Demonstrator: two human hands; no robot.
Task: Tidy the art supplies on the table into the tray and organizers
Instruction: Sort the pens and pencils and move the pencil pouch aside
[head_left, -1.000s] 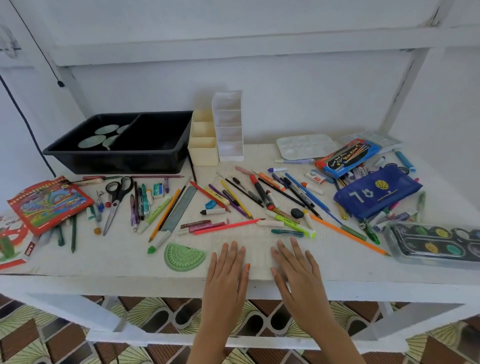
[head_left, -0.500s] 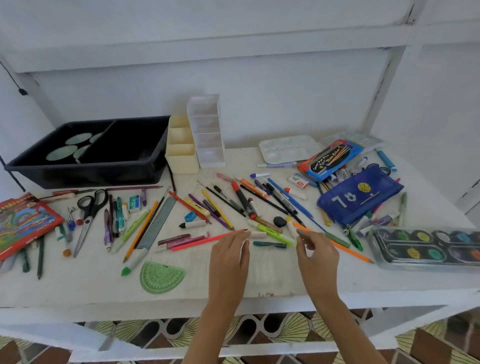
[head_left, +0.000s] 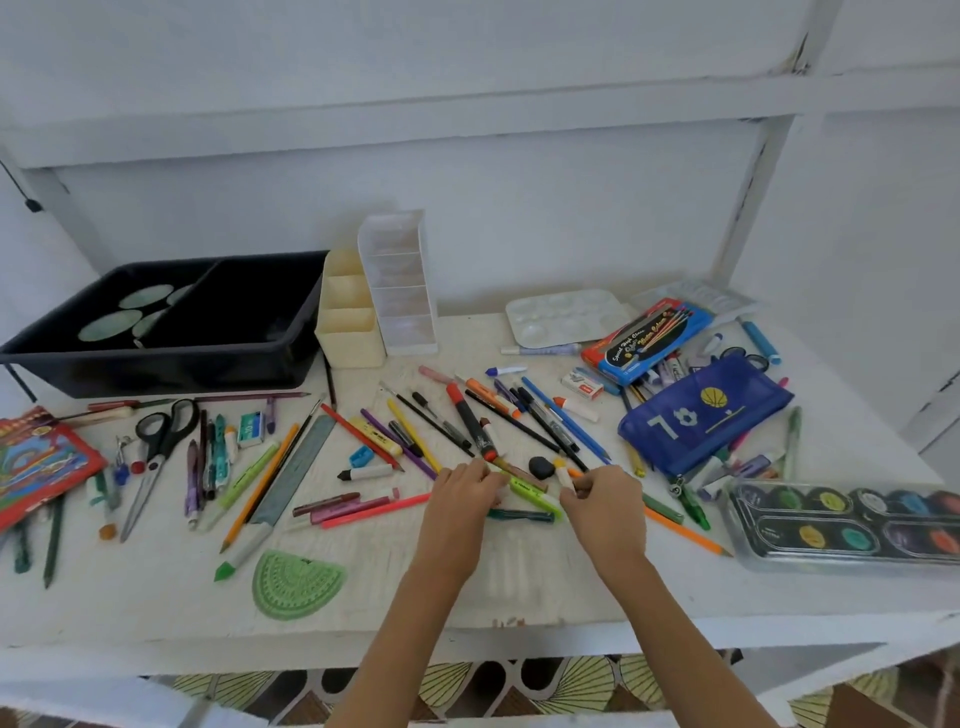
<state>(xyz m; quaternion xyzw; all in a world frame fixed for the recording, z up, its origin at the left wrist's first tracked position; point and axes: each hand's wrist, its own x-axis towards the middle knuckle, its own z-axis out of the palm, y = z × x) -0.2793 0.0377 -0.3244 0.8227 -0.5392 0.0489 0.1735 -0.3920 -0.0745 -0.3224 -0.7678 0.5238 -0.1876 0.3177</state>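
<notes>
Loose pens, pencils and markers are spread across the white painted table (head_left: 156, 603).

- Handling: the supplies are judged light, stiff and smooth-barrelled. They are likely to roll, and they lie crossed over one another. Each is best taken at mid-barrel, or several gathered parallel into a bundle. Pencil tips are thought brittle if dropped.
- Left hand (head_left: 460, 512): it is placed at the near edge of the central pile. Its fingers (head_left: 480, 477) are bent down onto the left end of a lime-green plastic highlighter (head_left: 535, 494). Whether anything is actually gripped cannot be told.
- Right hand (head_left: 608, 506): its fingers (head_left: 581, 484) are curled narrow, and a short white marker with a yellow tip (head_left: 562, 474) appears to be pinched between them.
- Between the hands: the highlighter spans the gap. A dark teal pen (head_left: 519, 515) lies just nearer, and a black oval eraser (head_left: 542, 466) just beyond.
- Destinations: the black plastic tray (head_left: 156, 366), the cream plastic organizer (head_left: 348, 335) and the clear tiered organizer (head_left: 400, 291) stand at the back left. All are well apart from both hands.
</notes>
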